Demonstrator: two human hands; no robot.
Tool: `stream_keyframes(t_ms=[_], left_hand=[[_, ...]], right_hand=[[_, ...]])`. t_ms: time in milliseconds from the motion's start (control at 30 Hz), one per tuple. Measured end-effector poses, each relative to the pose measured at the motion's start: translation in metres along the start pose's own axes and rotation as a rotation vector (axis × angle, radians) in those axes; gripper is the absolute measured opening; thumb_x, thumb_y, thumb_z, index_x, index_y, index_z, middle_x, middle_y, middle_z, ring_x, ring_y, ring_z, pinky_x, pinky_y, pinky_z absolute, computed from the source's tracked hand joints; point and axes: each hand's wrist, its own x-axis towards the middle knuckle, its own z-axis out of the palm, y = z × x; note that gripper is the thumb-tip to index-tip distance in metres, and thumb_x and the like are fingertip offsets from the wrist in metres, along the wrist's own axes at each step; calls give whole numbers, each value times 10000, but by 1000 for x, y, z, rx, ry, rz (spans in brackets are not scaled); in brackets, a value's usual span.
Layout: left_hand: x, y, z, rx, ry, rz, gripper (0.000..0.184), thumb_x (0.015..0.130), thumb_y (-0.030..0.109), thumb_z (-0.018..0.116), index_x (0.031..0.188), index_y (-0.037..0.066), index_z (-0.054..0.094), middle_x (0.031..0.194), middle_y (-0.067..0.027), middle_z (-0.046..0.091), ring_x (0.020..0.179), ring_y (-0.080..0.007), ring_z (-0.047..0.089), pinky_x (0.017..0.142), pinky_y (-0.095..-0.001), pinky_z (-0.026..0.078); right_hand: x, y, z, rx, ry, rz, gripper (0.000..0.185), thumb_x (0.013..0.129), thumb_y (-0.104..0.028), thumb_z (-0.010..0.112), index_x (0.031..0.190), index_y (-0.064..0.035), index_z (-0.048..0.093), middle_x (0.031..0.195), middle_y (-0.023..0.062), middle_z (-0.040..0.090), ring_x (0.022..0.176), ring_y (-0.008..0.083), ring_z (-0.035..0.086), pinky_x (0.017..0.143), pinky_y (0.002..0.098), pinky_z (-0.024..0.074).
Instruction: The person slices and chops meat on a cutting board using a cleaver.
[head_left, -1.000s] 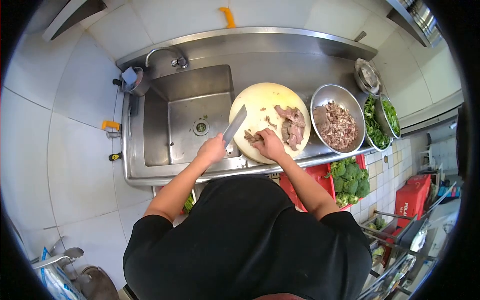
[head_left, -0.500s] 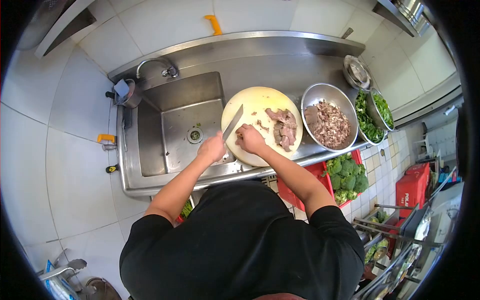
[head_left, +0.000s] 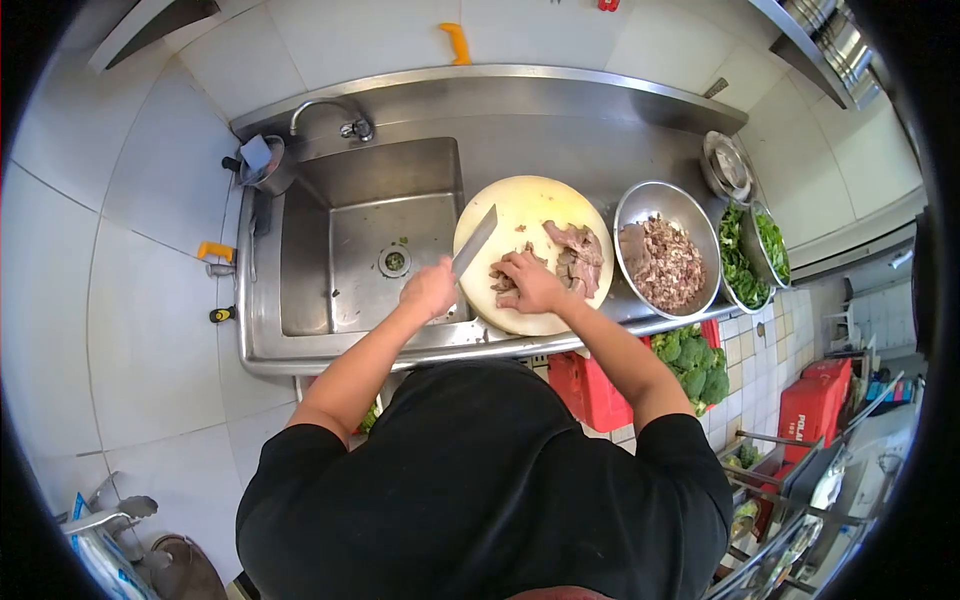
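My left hand [head_left: 429,291] is closed around the handle of a kitchen knife [head_left: 475,241]. Its broad blade angles up and to the right, over the left rim of a round, pale yellow cutting board [head_left: 530,192]. On that board my right hand [head_left: 534,282] bends its fingers over small cut pieces of meat [head_left: 506,286], touching them. Just right of my fingers lies a larger portion of brownish-pink sliced meat [head_left: 578,256]. Part of what is under my right palm is hidden.
A metal bowl [head_left: 634,200] of chopped meat stands right of the board. Bowls of leafy greens [head_left: 738,262] are beyond it. The sink [head_left: 370,235] with its faucet [head_left: 330,104] lies to the left. Below the counter edge is a red crate [head_left: 590,392] near broccoli [head_left: 693,360].
The view has shifted slightly. My right fingers have spread out over the cut pieces, and the knife blade has moved a little away from them, tilting with its flat side showing more.
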Motion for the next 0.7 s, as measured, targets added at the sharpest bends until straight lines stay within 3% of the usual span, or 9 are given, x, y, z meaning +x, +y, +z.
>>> stream_keyframes(t_ms=[167, 267, 400, 533, 700], left_hand=[[-1, 4, 3, 31, -4, 0, 296, 1034, 234, 525, 1226, 11, 553, 1056, -294, 708, 1028, -469, 693, 902, -578, 529], [-1, 6, 3, 34, 0, 21, 293, 1032, 232, 520, 1227, 15, 550, 1059, -296, 708, 1023, -474, 694, 902, -577, 531], [-3, 7, 1, 48, -8, 21, 293, 1029, 228, 518, 1225, 11, 546, 1059, -300, 707, 1021, -480, 693, 905, -577, 530], [-5, 10, -1, 49, -23, 33, 296, 1028, 227, 519, 1222, 4, 543, 1071, -301, 705, 1028, -479, 691, 912, -573, 530], [-6, 10, 0, 50, -16, 41, 302, 1032, 228, 512, 1228, 0, 536, 1070, -303, 706, 1030, -475, 692, 921, -568, 529]], right_hand=[[-8, -9, 54, 80, 226, 232, 519, 824, -349, 818, 1212, -47, 652, 1193, 170, 591, 1106, 357, 556, 999, 455, 467], [-10, -35, 62, 71, 358, 350, 556, 813, -345, 831, 1238, -39, 643, 1200, 185, 592, 1137, 369, 552, 1009, 453, 466], [-36, -33, 47, 12, 562, 407, 751, 780, -319, 860, 1381, -13, 530, 1240, 204, 584, 1201, 408, 530, 1050, 478, 444], [-64, -34, 22, 248, 220, 549, 691, 745, -180, 831, 1343, -8, 530, 1230, 199, 586, 1196, 394, 537, 1061, 480, 431], [-65, -14, 36, 143, 241, 441, 459, 787, -69, 751, 1223, -50, 609, 1157, 189, 616, 1137, 399, 592, 1003, 471, 489]])
